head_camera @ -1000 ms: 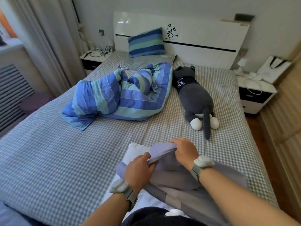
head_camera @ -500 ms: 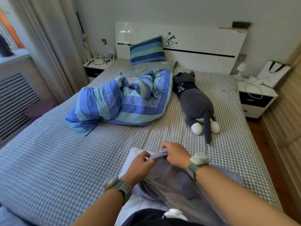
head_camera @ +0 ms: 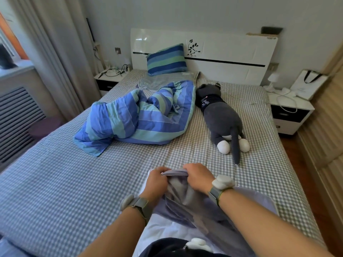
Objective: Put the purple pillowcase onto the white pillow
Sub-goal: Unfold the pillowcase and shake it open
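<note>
The purple pillowcase (head_camera: 187,203) lies bunched over the white pillow (head_camera: 163,227) at the near edge of the bed. My left hand (head_camera: 156,182) and my right hand (head_camera: 199,178) both grip the pillowcase's gathered far edge, close together, at the pillow's far end. Only the pillow's near left part and a sliver of its far corner show; the pillowcase and my arms hide the rest.
The checked bed sheet (head_camera: 74,182) stretches to the left. A crumpled blue striped duvet (head_camera: 137,117) lies mid-bed, a grey plush cat (head_camera: 220,117) to its right, a striped pillow (head_camera: 166,59) at the headboard. Nightstands (head_camera: 289,112) flank the bed.
Both hands have drawn closer together on the pillowcase's edge and moved it toward the pillow's far end; the fabric is more bunched between them.
</note>
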Motion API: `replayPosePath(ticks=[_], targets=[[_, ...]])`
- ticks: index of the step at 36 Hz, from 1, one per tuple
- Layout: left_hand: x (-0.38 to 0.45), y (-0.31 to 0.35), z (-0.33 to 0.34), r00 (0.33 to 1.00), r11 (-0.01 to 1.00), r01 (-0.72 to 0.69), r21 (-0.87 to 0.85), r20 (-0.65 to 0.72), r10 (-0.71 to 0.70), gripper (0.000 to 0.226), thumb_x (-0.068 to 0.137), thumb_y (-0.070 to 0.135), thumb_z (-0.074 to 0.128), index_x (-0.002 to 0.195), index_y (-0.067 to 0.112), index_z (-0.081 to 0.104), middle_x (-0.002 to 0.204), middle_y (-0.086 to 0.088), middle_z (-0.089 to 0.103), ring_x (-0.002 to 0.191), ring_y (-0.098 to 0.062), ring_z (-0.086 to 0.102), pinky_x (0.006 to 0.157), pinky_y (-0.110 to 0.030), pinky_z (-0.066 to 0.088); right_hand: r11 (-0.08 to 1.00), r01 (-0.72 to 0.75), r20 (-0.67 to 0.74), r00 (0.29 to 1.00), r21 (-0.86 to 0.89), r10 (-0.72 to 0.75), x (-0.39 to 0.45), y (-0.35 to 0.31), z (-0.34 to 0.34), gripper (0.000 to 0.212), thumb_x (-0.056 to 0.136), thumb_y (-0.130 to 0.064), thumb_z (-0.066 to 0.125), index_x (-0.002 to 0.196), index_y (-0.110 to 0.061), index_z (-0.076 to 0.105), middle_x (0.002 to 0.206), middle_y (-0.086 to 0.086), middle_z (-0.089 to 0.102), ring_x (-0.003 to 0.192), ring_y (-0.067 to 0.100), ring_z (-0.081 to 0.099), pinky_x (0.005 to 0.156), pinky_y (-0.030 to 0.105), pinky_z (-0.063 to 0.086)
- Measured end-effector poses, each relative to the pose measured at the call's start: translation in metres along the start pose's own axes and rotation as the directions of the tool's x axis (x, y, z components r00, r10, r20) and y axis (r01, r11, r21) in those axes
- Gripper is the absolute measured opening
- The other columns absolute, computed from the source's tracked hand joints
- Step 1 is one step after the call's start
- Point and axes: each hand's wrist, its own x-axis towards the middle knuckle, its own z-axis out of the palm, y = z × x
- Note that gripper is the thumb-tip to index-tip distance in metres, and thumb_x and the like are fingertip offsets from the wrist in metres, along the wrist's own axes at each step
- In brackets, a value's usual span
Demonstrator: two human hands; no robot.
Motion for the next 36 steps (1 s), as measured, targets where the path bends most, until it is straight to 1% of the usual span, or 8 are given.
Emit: replayPosePath(ticks=[3, 7, 13, 20, 24, 27, 31, 36], targets=[[0.001, -0.003, 0.000, 0.997, 0.995, 0.005, 0.103, 0.082, -0.014, 0.015, 0.089, 0.027, 0.061, 0.083, 0.018, 0.072, 0.080, -0.003, 0.072, 0.076, -0.015, 0.067, 0.070, -0.033, 0.057, 0.999, -0.009, -0.065, 0.998, 0.037, 0.011, 0.003, 0.001, -0.005, 0.014, 0.087, -0.009, 0.045, 0.086, -0.018, 0.056, 0.094, 0.009, 0.065, 0.087, 0.033, 0.060, 0.071, 0.041, 0.049], [-0.001, -0.009, 0.003, 0.993, 0.842, -0.112, 0.528, 0.094, 0.073, 0.054, 0.081, 0.073, 0.056, 0.083, 0.021, 0.071, 0.078, 0.002, 0.071, 0.071, -0.009, 0.063, 0.067, -0.027, 0.051, 0.998, -0.003, -0.075, 0.997, 0.068, 0.008, 0.004, 0.005, -0.010, 0.021, 0.084, -0.005, 0.048, 0.088, -0.021, 0.061, 0.100, 0.007, 0.067, 0.095, 0.028, 0.061, 0.073, 0.035, 0.046], [-0.010, -0.013, 0.011, 0.989, 0.611, -0.030, 0.791, -0.064, 0.132, 0.031, 0.095, 0.038, 0.043, 0.101, 0.020, 0.068, 0.102, -0.004, 0.070, 0.092, -0.024, 0.067, 0.071, -0.031, 0.046, 0.999, 0.011, -0.036, 0.999, 0.032, -0.010, 0.004, -0.001, 0.000, 0.019, 0.085, -0.006, 0.052, 0.097, -0.013, 0.065, 0.102, 0.011, 0.067, 0.097, 0.031, 0.062, 0.075, 0.035, 0.048], [-0.014, -0.012, 0.006, 0.940, 0.813, -0.311, 0.492, 0.031, 0.341, 0.028, 0.089, 0.015, 0.050, 0.102, 0.020, 0.075, 0.129, 0.005, 0.052, 0.121, -0.011, 0.051, 0.093, -0.025, 0.044, 0.980, -0.180, 0.018, 0.983, -0.089, 0.182, 0.002, 0.002, 0.017, 0.024, 0.094, -0.019, 0.049, 0.114, -0.015, 0.061, 0.118, 0.011, 0.062, 0.105, 0.032, 0.062, 0.080, 0.038, 0.050], [-0.018, -0.004, 0.007, 0.913, 0.861, -0.334, 0.383, -0.096, 0.397, 0.033, 0.091, 0.012, 0.054, 0.118, 0.022, 0.072, 0.116, 0.006, 0.052, 0.098, -0.010, 0.057, 0.086, -0.019, 0.044, 0.995, -0.100, -0.150, 0.983, 0.017, 0.101, -0.003, 0.002, 0.021, 0.017, 0.095, -0.022, 0.041, 0.097, -0.018, 0.057, 0.107, 0.009, 0.066, 0.097, 0.034, 0.063, 0.072, 0.038, 0.046], [-0.016, 0.001, 0.005, 0.931, 0.882, -0.272, 0.384, -0.125, 0.342, 0.021, 0.088, 0.014, 0.059, 0.106, 0.019, 0.068, 0.109, 0.006, 0.050, 0.087, -0.009, 0.054, 0.071, -0.010, 0.038, 0.999, -0.021, -0.261, 0.965, 0.026, 0.027, -0.004, -0.002, 0.023, 0.009, 0.094, -0.022, 0.043, 0.099, -0.021, 0.052, 0.097, 0.010, 0.067, 0.090, 0.037, 0.064, 0.064, 0.036, 0.040], [-0.015, 0.004, 0.013, 0.925, 0.846, -0.241, 0.475, -0.152, 0.349, 0.006, 0.084, 0.017, 0.058, 0.082, 0.017, 0.052, 0.090, 0.005, 0.051, 0.074, -0.016, 0.052, 0.065, -0.026, 0.040, 0.992, 0.126, -0.341, 0.932, -0.013, -0.122, -0.004, -0.015, 0.026, 0.020, 0.099, -0.027, 0.045, 0.117, -0.020, 0.050, 0.094, 0.006, 0.070, 0.085, 0.030, 0.066, 0.064, 0.034, 0.039], [-0.012, -0.005, 0.005, 0.922, 0.813, -0.151, 0.562, -0.217, 0.321, 0.019, 0.091, 0.020, 0.049, 0.073, 0.020, 0.042, 0.067, 0.007, 0.052, 0.062, -0.016, 0.052, 0.061, -0.029, 0.033, 0.959, 0.171, -0.467, 0.845, -0.226, -0.261, -0.014, -0.024, 0.022, 0.021, 0.086, -0.020, 0.037, 0.094, -0.020, 0.057, 0.067, 0.000, 0.065, 0.054, 0.022, 0.061, 0.046, 0.031, 0.035]])
